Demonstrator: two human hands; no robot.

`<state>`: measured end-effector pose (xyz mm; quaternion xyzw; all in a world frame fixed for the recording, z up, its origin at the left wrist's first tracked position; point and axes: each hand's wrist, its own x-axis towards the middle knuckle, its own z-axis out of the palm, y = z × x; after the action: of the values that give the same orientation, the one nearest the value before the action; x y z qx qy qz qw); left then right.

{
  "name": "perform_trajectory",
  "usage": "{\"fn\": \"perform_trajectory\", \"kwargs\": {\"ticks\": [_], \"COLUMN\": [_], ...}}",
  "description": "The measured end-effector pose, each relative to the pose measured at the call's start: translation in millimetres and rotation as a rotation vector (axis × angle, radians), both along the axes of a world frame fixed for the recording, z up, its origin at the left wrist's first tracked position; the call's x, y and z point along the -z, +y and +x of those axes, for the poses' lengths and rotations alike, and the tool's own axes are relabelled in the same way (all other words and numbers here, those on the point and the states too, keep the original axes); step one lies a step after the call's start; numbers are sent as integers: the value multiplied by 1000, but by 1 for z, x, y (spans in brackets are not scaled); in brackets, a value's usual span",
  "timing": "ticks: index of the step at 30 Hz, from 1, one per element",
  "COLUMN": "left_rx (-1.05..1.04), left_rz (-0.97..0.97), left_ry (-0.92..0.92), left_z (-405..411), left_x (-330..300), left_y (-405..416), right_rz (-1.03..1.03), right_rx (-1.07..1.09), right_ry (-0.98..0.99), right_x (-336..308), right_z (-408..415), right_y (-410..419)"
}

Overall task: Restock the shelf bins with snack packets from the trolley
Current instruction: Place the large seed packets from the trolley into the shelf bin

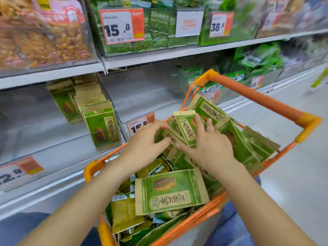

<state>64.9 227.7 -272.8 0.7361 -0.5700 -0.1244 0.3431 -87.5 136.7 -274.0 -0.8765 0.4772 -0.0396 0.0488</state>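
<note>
Shelf tag (pixel 121 26) "15.8"; both hands on trolley (pixel 257 97) packets (pixel 186 128).

Open bin room left of the trolley

The shelf bin (pixel 44 125) has bare room left of its upright packets (pixel 99 125), which crowd its right end beside a clear divider (pixel 115 110). The next bin (pixel 142 96) is open. The trolley (pixel 257 96) handle bar spans the right; loose packets (pixel 170 190) fill it.

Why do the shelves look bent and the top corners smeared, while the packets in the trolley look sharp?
Head view: the wide-angle lens bows the shelf edge; the edges blur, smearing the snack bin at top left; the centre is sharp, so print reads on the packet in the trolley; lighting is even, with faint glare on the clear bins.
</note>
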Motion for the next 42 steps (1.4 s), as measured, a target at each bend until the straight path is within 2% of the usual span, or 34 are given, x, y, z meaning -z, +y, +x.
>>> {"fn": "perform_trajectory", "kwargs": {"ticks": [4, 6, 8, 10, 12, 13, 15, 16, 20, 23, 25, 26, 29, 30, 31, 34, 39, 40, 42], "left_rx": [-13, -62, -137, -253, -357, -391, -353, -274, 97, 88, 0, -69, -275, -311, -326, -325, -438, -486, -565], "left_rz": [-31, -80, -155, -300, -390, -387, -306, -213, 262, 422, 352, 270, 58, 41, 31, -2, -30, -37, -73], "left_ry": [183, 402, 576, 588, 434, 267, -57, -141, -234, -228, -14, 163, 649, 744, 810, 928, 795, 794, 865], "left_z": [7, 8, 7, 14, 34, 47, 72, 81, 100, 120, 131, 135, 138, 138, 137, 134, 141, 146, 161], "left_x": [0, -5, -14, -25, -39, -47, -62, -69, -78, -75, -69, -63, -42, -34, -29, -21, -20, -19, -16], "left_y": [6, 6, 7, 11, 20, 27, 42, 48, 64, 77, 91, 98, 112, 114, 115, 115, 120, 122, 128], "right_rz": [-5, -138, -247, -216, -162, -165, -182, -189, -246, -307, -216, -52, 745, 926, 1015, 970, 1012, 957, 713], "right_rx": [8, -26, -130, -302, -479, -567, -723, -790, -1024, -1099, -1004, -872, -399, -323, -310, -368, -379, -364, -323], "right_ry": [-186, -232, -363, -558, -652, -641, -588, -571, -519, -440, -526, -649, -1104, -1131, -1098, -1033, -998, -1004, -1081], "right_x": [-4, -7, -11, -16, -19, -18, -16, -15, -13, -10, -7, -8, -17, -19, -20, -22, -21, -20, -12], "right_z": [5, 6, 8, 13, 19, 23, 35, 42, 71, 92, 103, 109, 129, 138, 146, 164, 185, 189, 195], "right_y": [-1, 5, 12, 17, 16, 16, 17, 19, 32, 36, 40, 45, 62, 63, 63, 71, 71, 68, 55]}}
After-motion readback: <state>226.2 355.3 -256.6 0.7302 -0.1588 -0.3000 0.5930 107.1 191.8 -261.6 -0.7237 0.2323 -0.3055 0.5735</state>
